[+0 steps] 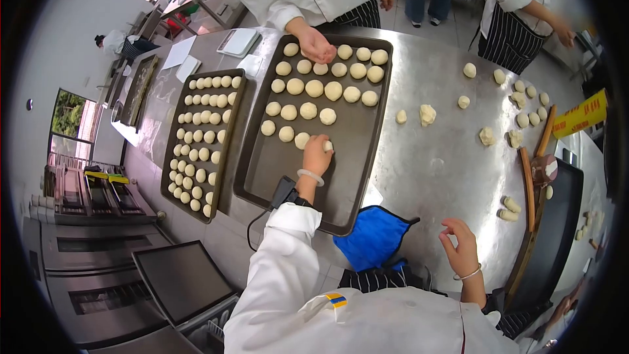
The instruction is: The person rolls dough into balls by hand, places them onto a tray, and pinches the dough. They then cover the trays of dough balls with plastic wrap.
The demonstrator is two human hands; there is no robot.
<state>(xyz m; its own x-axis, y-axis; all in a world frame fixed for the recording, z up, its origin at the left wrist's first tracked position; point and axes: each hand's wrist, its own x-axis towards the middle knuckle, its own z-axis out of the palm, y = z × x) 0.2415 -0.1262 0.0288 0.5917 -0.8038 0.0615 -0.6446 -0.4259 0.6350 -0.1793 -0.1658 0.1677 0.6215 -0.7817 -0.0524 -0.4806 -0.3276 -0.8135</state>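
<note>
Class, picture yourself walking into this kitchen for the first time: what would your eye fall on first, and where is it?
First comes the big dark tray mid-view, with rows of pale dough balls and the wearer's left hand at the nearest row. A second tray, to its left, holds more. For colour, a bright blue item sits by the big tray's near right corner.

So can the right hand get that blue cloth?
Probably yes: the right hand looks empty, the blue cloth is close by, and nothing seems to stand between them.
</note>
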